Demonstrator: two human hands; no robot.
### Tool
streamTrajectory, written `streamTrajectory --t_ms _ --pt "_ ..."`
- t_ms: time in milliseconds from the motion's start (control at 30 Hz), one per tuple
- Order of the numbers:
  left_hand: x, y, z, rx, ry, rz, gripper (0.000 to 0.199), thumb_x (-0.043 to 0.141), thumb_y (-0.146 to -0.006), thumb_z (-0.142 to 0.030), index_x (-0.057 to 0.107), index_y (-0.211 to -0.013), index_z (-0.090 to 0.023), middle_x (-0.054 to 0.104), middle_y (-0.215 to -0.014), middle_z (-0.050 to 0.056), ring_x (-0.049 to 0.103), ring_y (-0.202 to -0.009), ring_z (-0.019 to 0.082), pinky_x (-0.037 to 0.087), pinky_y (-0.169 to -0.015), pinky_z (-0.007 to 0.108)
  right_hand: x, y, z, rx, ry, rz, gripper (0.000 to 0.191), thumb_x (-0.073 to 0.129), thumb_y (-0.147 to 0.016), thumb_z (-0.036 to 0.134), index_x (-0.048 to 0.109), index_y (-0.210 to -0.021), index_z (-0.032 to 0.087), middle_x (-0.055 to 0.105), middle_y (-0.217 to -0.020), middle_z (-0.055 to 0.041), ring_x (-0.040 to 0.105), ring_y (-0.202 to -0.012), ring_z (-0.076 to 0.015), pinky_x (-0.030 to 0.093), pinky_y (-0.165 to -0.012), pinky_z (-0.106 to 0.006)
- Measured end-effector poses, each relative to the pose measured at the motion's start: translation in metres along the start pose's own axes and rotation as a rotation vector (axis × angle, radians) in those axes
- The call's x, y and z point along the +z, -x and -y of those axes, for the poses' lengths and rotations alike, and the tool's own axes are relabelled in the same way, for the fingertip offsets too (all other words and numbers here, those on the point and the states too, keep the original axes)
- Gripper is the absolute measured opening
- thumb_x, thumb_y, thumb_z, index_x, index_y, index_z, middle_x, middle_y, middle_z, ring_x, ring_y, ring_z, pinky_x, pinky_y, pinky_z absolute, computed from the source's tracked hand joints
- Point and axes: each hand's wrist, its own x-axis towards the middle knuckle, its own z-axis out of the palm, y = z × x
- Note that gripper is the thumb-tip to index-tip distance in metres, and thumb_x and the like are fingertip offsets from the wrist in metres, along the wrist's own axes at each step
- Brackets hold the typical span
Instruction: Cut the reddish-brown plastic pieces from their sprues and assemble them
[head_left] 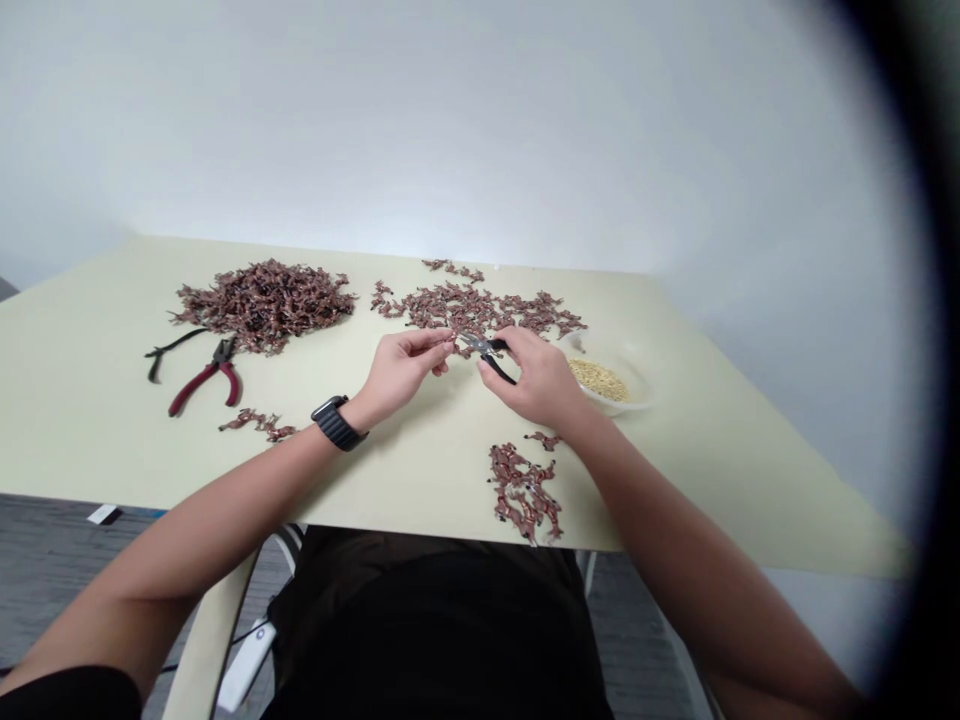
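Note:
Black-handled pliers [499, 370] are gripped in my right hand [541, 378], their metal jaws pointing left toward my left fingertips. My left hand [405, 372] is closed in a pinch on a small piece that is too tiny to name; it meets the plier tips. Just beyond both hands lies a spread of small brown animal-shaped figures [465, 305]. A clear bowl [643, 392] with small gold-coloured pieces [598, 380] in it stands right beside my right hand. Nearer to me, a small group of brown figures [525, 490] lies by the table's front edge.
A large heap of brown figures [266, 300] covers the back left of the table [420, 470]. In front of it lie red-handled pliers [206, 382] and a black-handled tool [172, 345]. A few figures [259, 425] rest near my left forearm. A wall [390, 130] stands behind the table.

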Motion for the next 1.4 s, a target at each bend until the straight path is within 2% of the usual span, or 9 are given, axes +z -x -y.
streamTrajectory --t_ms 367,533,600,667,733,800,1000,1200,1400 --pt "0.002 0.003 -0.009 -0.018 -0.01 0.018 0.03 0.085 -0.085 -0.035 0.083 -0.105 -0.013 0.075 -0.08 0.007 0.059 -0.064 0.012 0.052 -0.065 0.028 -0.004 0.001 -0.003 -0.023 0.066 0.055 0.036 0.061 -0.102 0.046 0.065 -0.129 0.022 0.074 -0.121 -0.0124 0.071 -0.101 -0.0304 0.055 -0.087 -0.042" --pt "-0.001 0.001 -0.009 -0.091 0.066 0.044 0.034 0.075 -0.093 -0.048 0.077 -0.095 -0.014 0.076 -0.083 0.009 0.063 -0.061 0.014 0.053 -0.06 0.029 -0.007 0.002 0.002 -0.057 0.112 0.077 0.033 0.059 -0.105 0.043 0.065 -0.128 0.02 0.073 -0.121 -0.0123 0.072 -0.102 -0.0295 0.055 -0.087 -0.04" --pt "-0.006 -0.002 -0.01 -0.238 0.116 0.11 0.045 0.065 -0.098 -0.056 0.07 -0.079 -0.016 0.068 -0.067 0.007 0.06 -0.054 0.015 0.048 -0.053 0.028 -0.008 0.002 0.003 -0.07 0.12 0.088 0.034 0.058 -0.105 0.043 0.064 -0.129 0.02 0.073 -0.123 -0.0128 0.072 -0.102 -0.0294 0.054 -0.086 -0.04" --pt "-0.012 -0.005 -0.013 -0.412 0.184 0.262 0.053 0.056 -0.1 -0.06 0.061 -0.069 -0.017 0.055 -0.056 0.004 0.053 -0.048 0.014 0.039 -0.047 0.027 -0.008 0.002 0.003 -0.074 0.118 0.089 0.034 0.057 -0.106 0.044 0.064 -0.129 0.02 0.072 -0.124 -0.0132 0.071 -0.101 -0.0293 0.054 -0.085 -0.039" --pt "-0.019 -0.008 -0.015 -0.533 0.266 0.42 0.051 0.058 -0.099 -0.059 0.057 -0.068 -0.019 0.046 -0.053 0.002 0.042 -0.044 0.012 0.029 -0.043 0.027 -0.008 0.002 0.003 -0.061 0.108 0.093 0.034 0.056 -0.106 0.045 0.064 -0.129 0.021 0.072 -0.124 -0.0134 0.071 -0.102 -0.0295 0.053 -0.084 -0.039" --pt "-0.024 -0.011 -0.017 -0.568 0.317 0.497 0.047 0.065 -0.095 -0.059 0.056 -0.07 -0.02 0.04 -0.054 -0.001 0.032 -0.042 0.01 0.021 -0.041 0.027 -0.008 0.002 0.005 -0.031 0.095 0.091 0.035 0.056 -0.105 0.047 0.064 -0.128 0.021 0.072 -0.123 -0.0138 0.07 -0.102 -0.0301 0.052 -0.083 -0.039" --pt "-0.02 -0.006 -0.019 -0.457 0.279 0.492 0.045 0.069 -0.096 -0.06 0.054 -0.078 -0.021 0.041 -0.06 -0.004 0.028 -0.042 0.008 0.016 -0.039 0.025 -0.004 0.003 0.019 0.1 0.079 0.065 0.032 0.052 -0.105 0.05 0.063 -0.116 0.022 0.072 -0.106 -0.0118 0.066 -0.091 -0.0281 0.044 -0.077 -0.037" --pt "0.004 0.007 -0.008 -0.246 0.138 0.329 0.053 0.056 -0.101 -0.07 0.05 -0.082 -0.021 0.051 -0.061 -0.004 0.041 -0.043 0.007 0.027 -0.041 0.021 0.006 0.003 0.03 0.221 0.051 0.049 0.028 0.053 -0.104 0.05 0.06 -0.102 0.023 0.067 -0.086 -0.0064 0.057 -0.072 -0.023 0.034 -0.066 -0.034" --pt "0.011 0.011 0.001 -0.129 -0.072 0.186 0.056 0.048 -0.104 -0.072 0.052 -0.083 -0.02 0.057 -0.061 -0.002 0.047 -0.043 0.008 0.036 -0.043 0.021 0.014 0.003 0.036 0.282 -0.006 0.047 0.029 0.054 -0.103 0.051 0.058 -0.098 0.023 0.065 -0.081 -0.005 0.055 -0.066 -0.0212 0.032 -0.063 -0.033"
